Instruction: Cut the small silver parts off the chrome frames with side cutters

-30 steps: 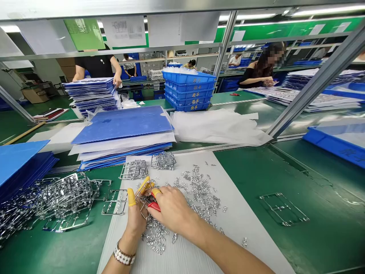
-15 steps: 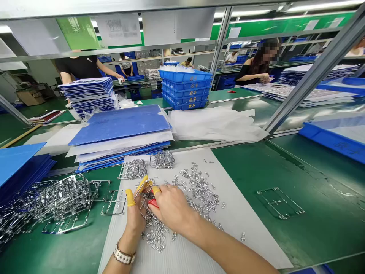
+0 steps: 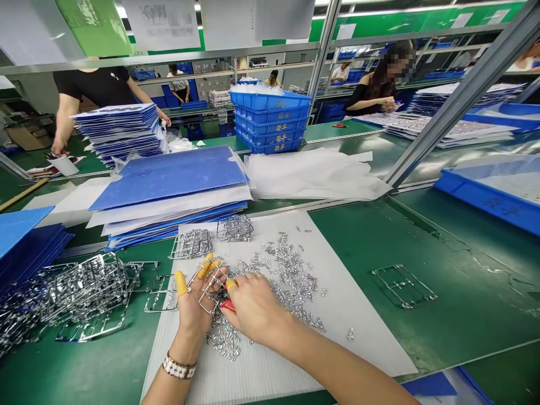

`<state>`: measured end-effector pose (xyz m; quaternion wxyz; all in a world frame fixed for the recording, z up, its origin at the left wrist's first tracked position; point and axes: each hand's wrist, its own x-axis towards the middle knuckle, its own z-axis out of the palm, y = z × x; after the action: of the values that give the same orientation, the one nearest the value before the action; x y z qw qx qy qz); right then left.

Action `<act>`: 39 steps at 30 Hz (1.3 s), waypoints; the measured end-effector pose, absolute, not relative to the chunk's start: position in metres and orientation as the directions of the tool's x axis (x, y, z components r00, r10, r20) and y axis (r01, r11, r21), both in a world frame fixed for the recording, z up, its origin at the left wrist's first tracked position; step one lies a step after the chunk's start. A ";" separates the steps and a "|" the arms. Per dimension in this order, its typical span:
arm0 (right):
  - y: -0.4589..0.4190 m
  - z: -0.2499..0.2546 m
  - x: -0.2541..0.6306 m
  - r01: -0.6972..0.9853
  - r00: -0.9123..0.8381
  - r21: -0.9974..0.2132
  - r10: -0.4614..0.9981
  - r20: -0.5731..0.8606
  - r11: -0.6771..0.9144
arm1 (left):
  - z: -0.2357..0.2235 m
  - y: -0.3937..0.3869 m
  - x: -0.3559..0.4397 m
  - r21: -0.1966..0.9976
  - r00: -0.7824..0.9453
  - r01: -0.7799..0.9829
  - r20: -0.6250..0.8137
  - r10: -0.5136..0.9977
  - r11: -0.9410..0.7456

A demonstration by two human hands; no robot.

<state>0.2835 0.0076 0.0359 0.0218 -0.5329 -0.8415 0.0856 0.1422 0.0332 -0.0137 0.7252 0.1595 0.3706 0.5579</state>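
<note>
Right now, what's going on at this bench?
The left hand, wearing yellow finger cots, holds a chrome-plated metal frame, and the right hand grips red-handled cutters beside it. Loose chrome parts lie scattered over a white corrugated plastic sheet. Tangled chrome frames are heaped to its left on the green bench. A co-worker handles something at a bench beyond.
</note>
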 end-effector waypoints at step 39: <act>0.025 0.036 0.292 0.926 -0.367 -0.108 0.930 -0.029 0.362 | -0.018 0.033 0.146 0.684 0.012 -0.688 -0.325 0.946 0.243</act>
<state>0.2917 0.0249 0.0362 0.0184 -0.5625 -0.8249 0.0529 0.1462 0.0331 -0.0181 0.6907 0.1694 0.3801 0.5914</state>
